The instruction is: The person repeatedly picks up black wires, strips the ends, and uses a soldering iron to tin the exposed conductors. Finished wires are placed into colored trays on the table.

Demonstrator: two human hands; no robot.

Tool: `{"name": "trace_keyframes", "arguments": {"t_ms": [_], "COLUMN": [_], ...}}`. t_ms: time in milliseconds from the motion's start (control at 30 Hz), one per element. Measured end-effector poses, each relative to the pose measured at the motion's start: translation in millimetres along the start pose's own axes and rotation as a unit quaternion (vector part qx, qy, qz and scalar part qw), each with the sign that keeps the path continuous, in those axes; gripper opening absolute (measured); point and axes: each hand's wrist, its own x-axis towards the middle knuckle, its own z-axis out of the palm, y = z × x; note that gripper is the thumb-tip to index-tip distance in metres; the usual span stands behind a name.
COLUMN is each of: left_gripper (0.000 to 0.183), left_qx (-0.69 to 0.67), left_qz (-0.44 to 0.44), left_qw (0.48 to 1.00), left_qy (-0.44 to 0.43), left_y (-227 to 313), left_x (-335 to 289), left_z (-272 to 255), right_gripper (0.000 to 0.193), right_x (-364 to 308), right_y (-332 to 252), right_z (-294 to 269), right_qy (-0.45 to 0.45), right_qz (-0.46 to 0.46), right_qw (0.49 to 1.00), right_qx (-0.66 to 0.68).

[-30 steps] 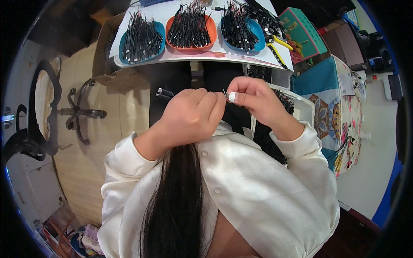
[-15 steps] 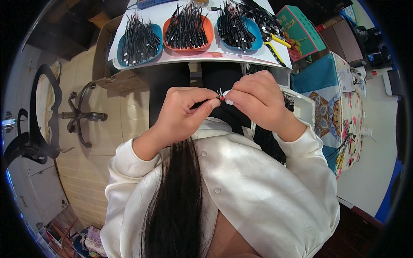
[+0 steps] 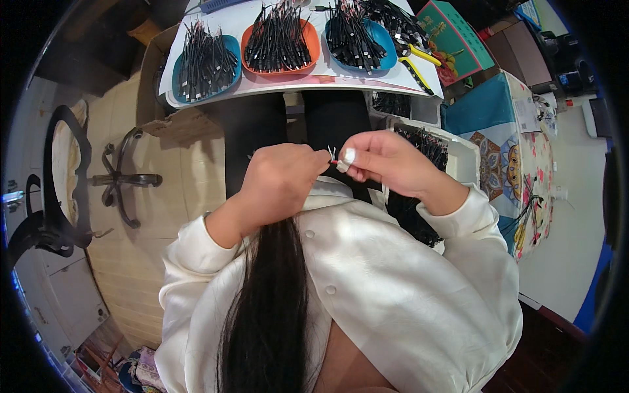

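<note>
Above my lap, both hands meet at the end of a cable with thin loose wires (image 3: 333,157), some pale and one red. My left hand (image 3: 280,178) is closed round the cable, its back turned up, so most of the cable is hidden. My right hand (image 3: 388,164) pinches the red wire between thumb and finger, and white tape covers those fingertips. The other fingers of that hand curl in. A short gap with the wires in it lies between the two hands.
Ahead on the white table (image 3: 262,85) are a blue tray (image 3: 237,49), an orange tray (image 3: 314,56) and another blue tray (image 3: 391,56), all heaped with black cables. Yellow-handled pliers (image 3: 424,56) lie to their right. A white bin (image 3: 464,154) of cables stands by my right knee.
My left hand has rolled over so its back faces up. My right hand has turned and lowered slightly, and the fanned wires now show between the hands.
</note>
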Motion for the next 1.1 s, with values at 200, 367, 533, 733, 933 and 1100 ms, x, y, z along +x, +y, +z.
{"name": "trace_keyframes", "arguments": {"t_ms": [200,367,533,733,933,1100], "left_gripper": [0.012,0.012,0.01,0.012,0.012,0.013], "left_qx": [-0.472,-0.538,-0.583,-0.67,-0.68,-0.699], "left_qz": [-0.222,-0.237,-0.272,-0.25,-0.268,-0.269], "left_qw": [0.853,0.809,0.765,0.695,0.677,0.66], "left_qy": [-0.01,-0.022,0.022,0.067,0.083,0.064], "left_y": [-3.4,0.2,1.8,-2.0,-4.1,-3.6], "left_x": [-6.9,-7.1,-11.5,-17.7,-17.3,-18.5], "left_z": [-10.6,-5.0,3.8,12.5,13.0,14.2], "right_gripper": [0.026,0.025,0.017,0.014,0.031,0.02], "right_x": [-11.5,-1.1,-2.8,10.4,-0.7,13.4], "right_y": [-22.5,-24.7,-17.9,-22.2,-17.3,-9.9], "right_z": [5.9,14.3,12.2,-6.6,2.5,6.8], "right_qy": [0.064,0.036,0.047,0.181,0.07,0.034], "right_qz": [-0.408,-0.502,-0.457,-0.417,-0.422,-0.522], "right_qw": [0.801,0.748,0.765,0.763,0.807,0.741], "right_qx": [-0.433,-0.433,-0.451,-0.46,-0.407,-0.42]}}
